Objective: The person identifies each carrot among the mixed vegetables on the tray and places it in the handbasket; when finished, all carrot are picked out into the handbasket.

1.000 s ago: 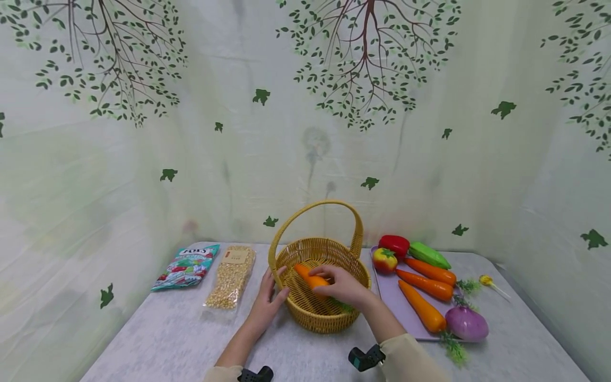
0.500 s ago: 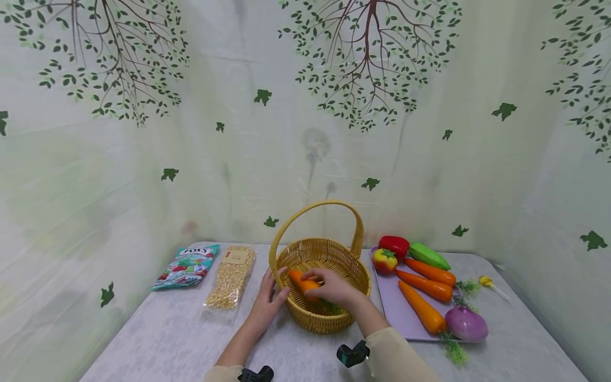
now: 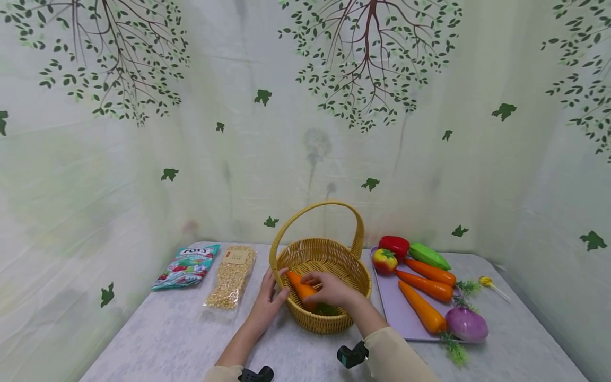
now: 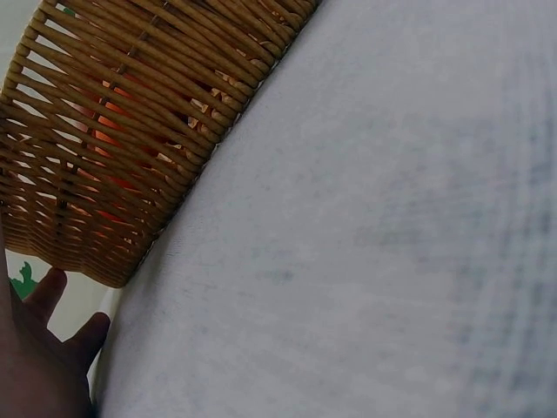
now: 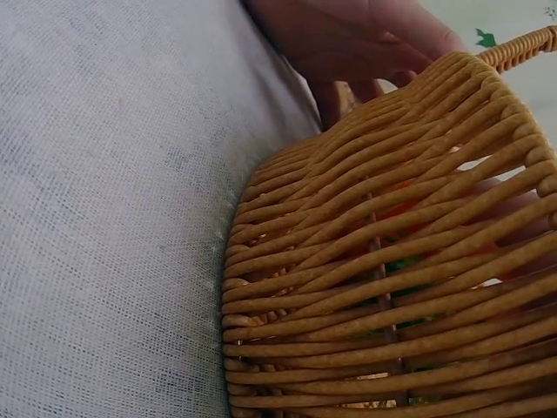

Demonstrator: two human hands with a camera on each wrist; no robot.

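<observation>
Though bag (image 3: 186, 268) lettering blurs, left grip (image 3: 268, 298) lies wide against basket (image 3: 321, 323), right grip (image 3: 333, 289) over carrot (image 3: 297, 284) unclear.

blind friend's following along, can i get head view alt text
A person's right hand is inside a wicker basket, at a carrot, with the left hand at the basket's left side. A tray with three more carrots and other produce lies to the right, two packets to the left.

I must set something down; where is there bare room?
Bare table lies before the snack bag and kernel bag, and right of the onion; the basket is free at its far side. Crowded: its near side, with a carrot and the right hand, and the tray except its near-left corner.
</observation>
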